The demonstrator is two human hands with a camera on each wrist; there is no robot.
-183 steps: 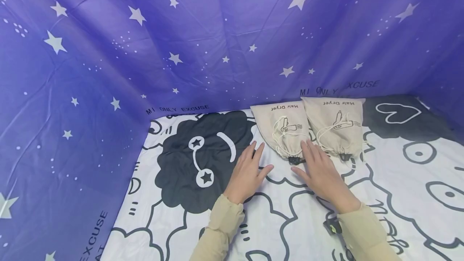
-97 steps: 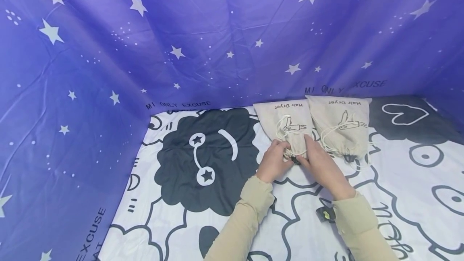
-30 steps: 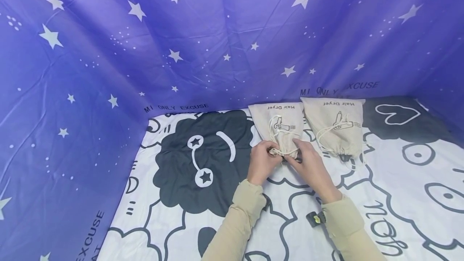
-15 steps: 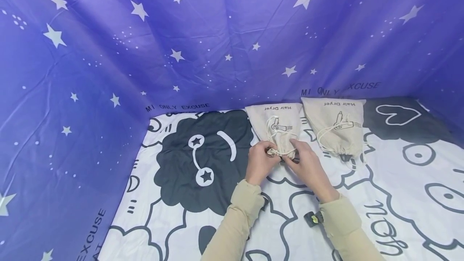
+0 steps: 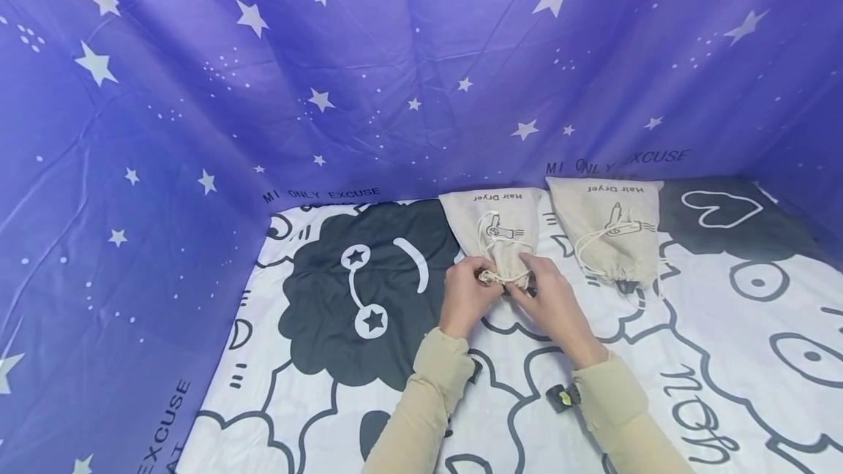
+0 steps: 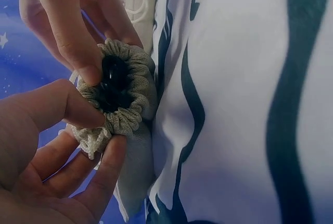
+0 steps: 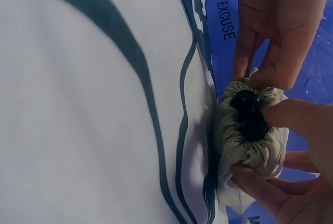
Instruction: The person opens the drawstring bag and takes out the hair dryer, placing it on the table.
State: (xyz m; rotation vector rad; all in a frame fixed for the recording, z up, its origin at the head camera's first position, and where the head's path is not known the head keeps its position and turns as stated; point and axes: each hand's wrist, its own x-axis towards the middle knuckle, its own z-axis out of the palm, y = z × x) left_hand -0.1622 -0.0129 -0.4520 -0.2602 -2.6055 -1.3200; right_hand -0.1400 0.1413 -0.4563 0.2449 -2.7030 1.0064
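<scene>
Because its mouth is tightly gathered, the left "Hair Dryer" drawstring pouch (image 5: 495,231) in the head view could, I judge, skid on the printed cloth (image 5: 757,401) if the hands pull unevenly. It lies on their far side, its near end between them: the left hand (image 5: 466,297) pinches the left of the mouth, the right hand (image 5: 555,306) the right. A second "Hair Dryer" pouch (image 5: 609,232) lies just right of it.

In the left wrist view, both hands clasp the ruffled rim around a black object (image 6: 115,75); a cord (image 6: 92,143) bunches beside the left fingers, where it might snag.

In the right wrist view, the right thumb lies over the opening; whether it touches the black object, I cannot tell.
</scene>
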